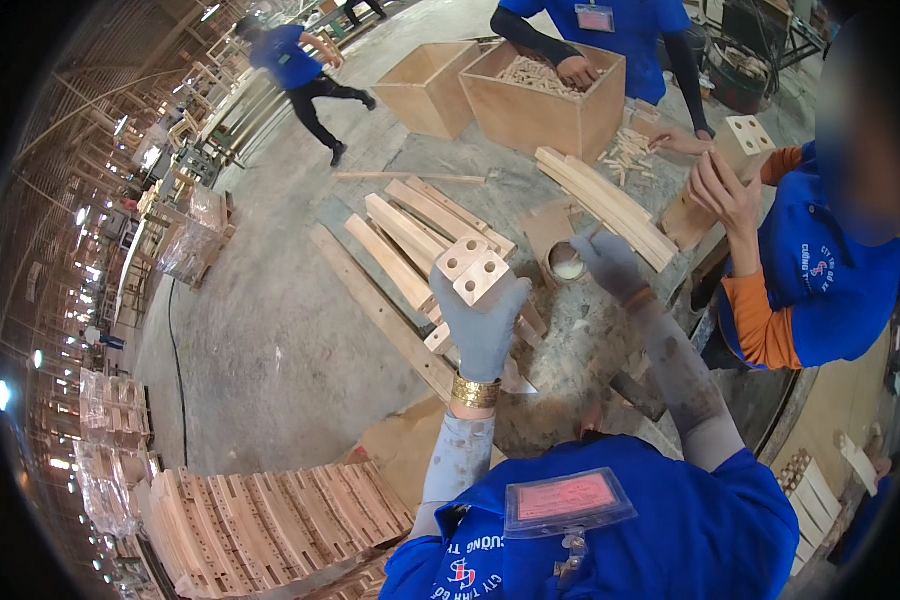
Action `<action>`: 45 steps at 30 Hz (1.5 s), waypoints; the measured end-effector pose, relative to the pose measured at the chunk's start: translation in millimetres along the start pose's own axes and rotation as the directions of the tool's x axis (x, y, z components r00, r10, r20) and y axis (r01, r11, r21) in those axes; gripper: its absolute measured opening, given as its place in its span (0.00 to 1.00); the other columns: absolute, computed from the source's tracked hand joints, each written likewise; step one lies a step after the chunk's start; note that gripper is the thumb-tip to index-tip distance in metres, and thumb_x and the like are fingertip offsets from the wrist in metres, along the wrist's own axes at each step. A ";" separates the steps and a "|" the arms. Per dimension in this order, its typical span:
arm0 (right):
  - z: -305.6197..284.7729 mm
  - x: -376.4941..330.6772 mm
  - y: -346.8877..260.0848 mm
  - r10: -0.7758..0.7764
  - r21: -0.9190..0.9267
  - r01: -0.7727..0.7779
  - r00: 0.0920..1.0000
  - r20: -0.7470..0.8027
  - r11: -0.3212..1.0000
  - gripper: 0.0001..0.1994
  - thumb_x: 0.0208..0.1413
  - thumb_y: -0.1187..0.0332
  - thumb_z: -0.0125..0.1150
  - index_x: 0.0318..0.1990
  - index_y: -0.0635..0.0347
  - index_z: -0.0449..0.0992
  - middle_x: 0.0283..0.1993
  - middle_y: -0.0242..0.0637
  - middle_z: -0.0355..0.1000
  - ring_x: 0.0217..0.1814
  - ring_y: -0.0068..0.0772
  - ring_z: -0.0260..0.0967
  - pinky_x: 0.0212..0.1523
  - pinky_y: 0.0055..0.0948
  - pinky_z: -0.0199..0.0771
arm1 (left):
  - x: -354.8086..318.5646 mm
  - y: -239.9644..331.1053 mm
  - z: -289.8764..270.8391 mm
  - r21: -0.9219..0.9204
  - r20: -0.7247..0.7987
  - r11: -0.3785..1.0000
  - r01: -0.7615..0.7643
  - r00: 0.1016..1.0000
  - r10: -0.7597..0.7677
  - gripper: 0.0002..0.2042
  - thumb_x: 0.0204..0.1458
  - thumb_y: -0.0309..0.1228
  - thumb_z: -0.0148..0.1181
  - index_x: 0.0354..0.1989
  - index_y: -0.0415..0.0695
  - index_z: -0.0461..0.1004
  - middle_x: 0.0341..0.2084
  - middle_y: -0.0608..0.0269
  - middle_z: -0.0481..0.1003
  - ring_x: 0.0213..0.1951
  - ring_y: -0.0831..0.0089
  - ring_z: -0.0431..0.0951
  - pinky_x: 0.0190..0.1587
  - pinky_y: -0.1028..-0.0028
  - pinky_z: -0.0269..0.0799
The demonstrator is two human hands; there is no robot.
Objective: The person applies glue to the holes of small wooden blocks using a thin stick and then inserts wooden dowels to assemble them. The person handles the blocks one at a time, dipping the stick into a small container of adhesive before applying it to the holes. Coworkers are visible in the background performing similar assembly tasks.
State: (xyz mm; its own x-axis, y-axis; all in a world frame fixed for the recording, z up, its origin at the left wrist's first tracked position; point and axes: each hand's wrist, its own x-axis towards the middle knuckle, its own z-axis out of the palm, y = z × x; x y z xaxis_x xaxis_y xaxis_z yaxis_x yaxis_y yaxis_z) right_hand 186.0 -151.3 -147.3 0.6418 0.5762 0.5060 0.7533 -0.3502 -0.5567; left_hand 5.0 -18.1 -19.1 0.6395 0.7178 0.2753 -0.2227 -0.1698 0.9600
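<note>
My left hand (482, 325), in a grey glove, is wrapped round wooden pieces (473, 270) whose pale ends face up, with round drilled holes in them. Their lengths below the hand are mostly hidden. My right hand (612, 266), also gloved, is closed beside a round can (566, 264) with whitish liquid in it. Its fingers are bunched at the can's right rim; whatever they hold is too small to make out. Several long wooden bars (394, 262) lie just beyond my left hand.
Across from me a person reaches into a plywood box (545, 105) of dowels; another box (422, 90) stands beside it. Loose dowels (628, 155) and stacked strips (607, 208) lie nearer. At right, a co-worker's hands hold a drilled wooden piece (748, 136). Slotted wooden parts (280, 525) are stacked lower left.
</note>
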 end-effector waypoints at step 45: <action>-55.4 49.0 -60.2 0.658 0.986 -0.158 0.737 0.153 -0.051 0.07 0.59 0.64 0.50 0.32 0.57 0.70 0.19 0.24 0.60 0.15 0.12 0.53 0.15 0.13 0.53 | 2.2 -7.1 14.0 0.111 0.040 0.993 -0.041 0.999 0.036 0.38 0.32 0.29 0.71 0.53 0.39 0.55 0.43 0.56 0.64 0.43 0.70 0.68 0.43 0.72 0.70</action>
State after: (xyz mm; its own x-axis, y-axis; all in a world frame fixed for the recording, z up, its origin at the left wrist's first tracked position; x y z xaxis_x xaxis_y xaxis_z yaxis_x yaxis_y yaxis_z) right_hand 180.0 -142.9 -52.5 0.9470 0.3070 -0.0942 -0.2820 0.6549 -0.7011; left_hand 18.3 -24.9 -24.6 0.6602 0.6833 0.3118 -0.1653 -0.2728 0.9478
